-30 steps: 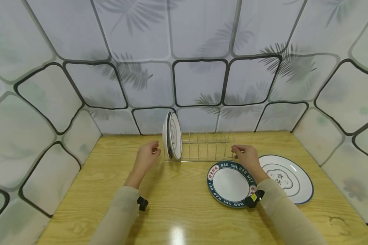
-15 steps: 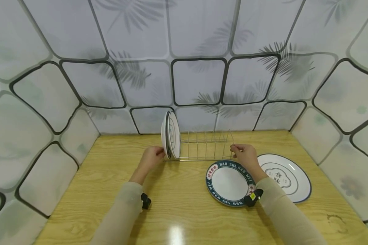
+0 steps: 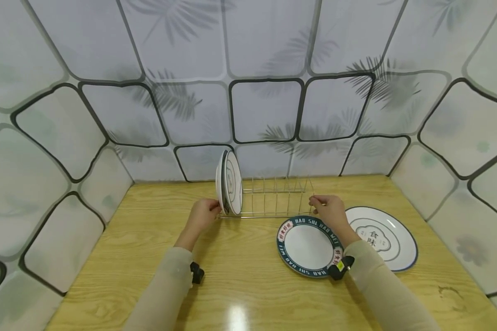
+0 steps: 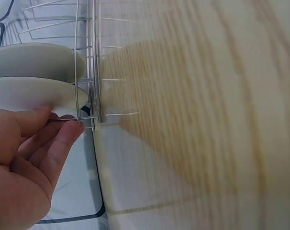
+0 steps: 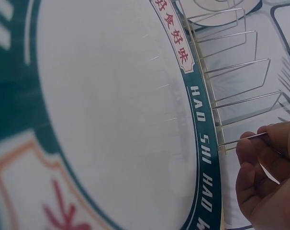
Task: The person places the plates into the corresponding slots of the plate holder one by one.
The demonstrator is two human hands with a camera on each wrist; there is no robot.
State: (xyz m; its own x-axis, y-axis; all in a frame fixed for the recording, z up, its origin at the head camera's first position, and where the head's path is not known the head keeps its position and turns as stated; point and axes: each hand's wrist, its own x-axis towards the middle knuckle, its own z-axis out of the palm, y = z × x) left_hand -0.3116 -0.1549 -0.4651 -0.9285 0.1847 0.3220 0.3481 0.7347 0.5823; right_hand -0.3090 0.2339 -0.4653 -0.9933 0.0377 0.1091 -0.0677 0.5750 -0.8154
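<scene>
Leaf-patterned walls (image 3: 269, 110) border a shiny wooden table (image 3: 240, 266).

Room type unclear (kitchen-like): dish rack (image 3: 276, 213), plates (image 3: 308, 247), wood-grain table (image 3: 232, 266), patterned walls (image 3: 267, 110).

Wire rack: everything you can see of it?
The wire rack looks like thin silvery metal: long, low, with rails and a row of upright looped dividers. It stands on the wooden table. Two dishes stand on edge at its left end. The left hand pinches its left end wire, the right hand its right.
</scene>
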